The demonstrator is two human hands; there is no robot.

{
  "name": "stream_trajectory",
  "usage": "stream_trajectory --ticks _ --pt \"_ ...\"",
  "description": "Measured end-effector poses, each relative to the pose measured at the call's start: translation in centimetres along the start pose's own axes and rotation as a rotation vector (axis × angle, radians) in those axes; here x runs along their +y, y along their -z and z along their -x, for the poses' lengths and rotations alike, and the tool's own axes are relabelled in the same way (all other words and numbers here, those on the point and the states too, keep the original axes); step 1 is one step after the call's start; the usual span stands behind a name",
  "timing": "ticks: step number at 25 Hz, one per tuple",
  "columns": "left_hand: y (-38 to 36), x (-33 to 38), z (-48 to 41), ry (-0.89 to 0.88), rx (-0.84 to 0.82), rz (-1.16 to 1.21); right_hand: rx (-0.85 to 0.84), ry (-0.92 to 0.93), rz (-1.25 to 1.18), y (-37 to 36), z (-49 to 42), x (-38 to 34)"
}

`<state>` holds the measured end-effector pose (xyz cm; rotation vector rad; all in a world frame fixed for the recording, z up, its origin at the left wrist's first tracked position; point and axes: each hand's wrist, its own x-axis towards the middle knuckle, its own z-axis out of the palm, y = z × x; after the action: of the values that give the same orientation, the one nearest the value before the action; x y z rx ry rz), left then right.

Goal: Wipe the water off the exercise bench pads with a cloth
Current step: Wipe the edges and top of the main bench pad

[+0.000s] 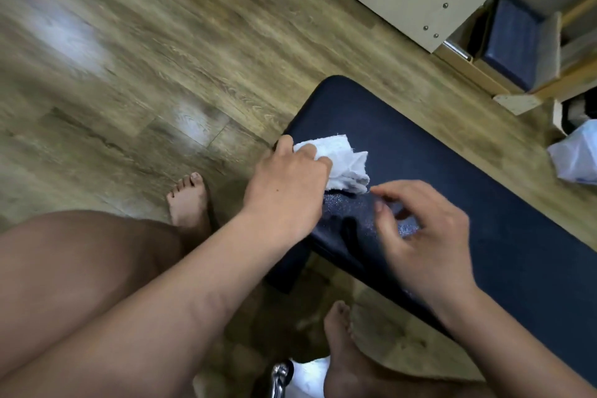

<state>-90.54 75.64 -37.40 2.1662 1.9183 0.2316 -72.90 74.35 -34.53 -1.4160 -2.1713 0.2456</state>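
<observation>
Our left grip (287,184) bunches the cloth (342,158) under curled fingers, pressing it onto the bench (484,197) pad near its rounded end. Our right grip (423,236) hovers just beside the cloth, fingers loosely bent, pinching nothing. Droplets (342,203) speckle the pad between the two grips (plainly unwiped). We judge the job barely begun: that patch waits, and blur hides whether the pad beyond the right grip is wet.
</observation>
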Motion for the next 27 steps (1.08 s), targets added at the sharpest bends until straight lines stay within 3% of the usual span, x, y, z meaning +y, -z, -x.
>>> stream_trajectory --ticks 3,6,8,11,14,16,19,21,24,27 --pt "1.3 0.5 0.0 -0.074 -0.060 0.135 0.000 0.041 -0.063 -1.6 -2.1 0.4" --pt "2.5 -1.5 0.1 0.078 0.029 0.183 -0.358 0.108 -0.034 -5.5 -2.2 0.9" --pt "2.5 -2.9 0.6 0.101 0.048 0.176 -0.405 0.095 0.051 -5.4 0.4 2.6" --pt "1.8 -2.9 1.2 0.039 -0.102 0.157 -0.276 -0.234 0.176 -0.5 5.0 6.3" --pt "1.1 -4.2 0.9 0.007 -0.009 0.201 -0.176 -0.455 0.207 1.4 7.7 6.9" --pt "0.5 -4.6 0.9 -0.021 0.048 0.229 -0.156 -0.385 0.126 -1.3 8.4 3.9" --pt "-0.2 -3.6 1.4 -0.027 0.043 0.289 -0.221 -0.054 0.026 -7.8 6.1 -2.6" --pt "-0.5 -2.1 1.7 -0.031 0.034 0.331 -0.236 0.076 0.104 -10.7 3.9 -5.0" --pt "-0.8 0.1 1.9 -0.049 0.026 0.346 -0.258 0.156 0.207 -9.1 5.0 -2.3" --pt "-1.0 1.2 1.5 -0.060 0.005 0.305 -0.281 0.085 0.248 -2.4 12.3 4.4"
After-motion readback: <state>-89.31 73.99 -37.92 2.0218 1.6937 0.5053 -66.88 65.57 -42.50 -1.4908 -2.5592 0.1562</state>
